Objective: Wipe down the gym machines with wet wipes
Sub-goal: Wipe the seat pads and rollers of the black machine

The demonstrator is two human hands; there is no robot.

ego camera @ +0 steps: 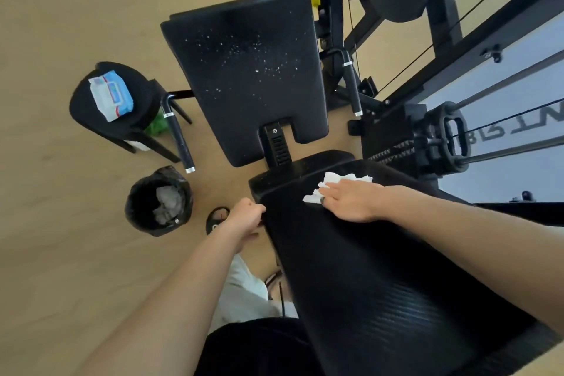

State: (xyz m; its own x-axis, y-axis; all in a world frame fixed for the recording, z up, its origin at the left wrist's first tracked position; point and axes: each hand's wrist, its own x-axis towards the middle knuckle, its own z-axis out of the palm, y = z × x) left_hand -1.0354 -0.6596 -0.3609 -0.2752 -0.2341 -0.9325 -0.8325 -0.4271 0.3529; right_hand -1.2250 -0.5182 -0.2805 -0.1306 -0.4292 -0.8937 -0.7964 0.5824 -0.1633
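Black textured back pad [381,268] fills the lower right of the head view; taken as landmark. White wipe [329,185] lies crumpled on the pad's far end, pressed flat under the right hand [351,201]. Right fingers [328,192] are extended and together, palm down on the wipe, a dark ring on one of them. Left hand [247,217] is at the pad's left edge, fingers curled around that edge and gripping it; the fingertips are hidden behind the pad.

Beyond the pad's far end: black seat pad [244,76], its surface speckled with white flecks. Two black handles with silver bands flank the seat, one [180,137] on its left and one [352,82] on its right.

Left of the pad, on the tan floor [61,223]: small bin [158,201] with black liner, crumpled grey-white wipes inside. Further from the pad, past the bin: black stool [122,119] carrying a blue-and-white wipes pack [111,94].

Right of the pad's far end: black frame, cables and weight stack [393,143]; yellow parts show at the top edge.
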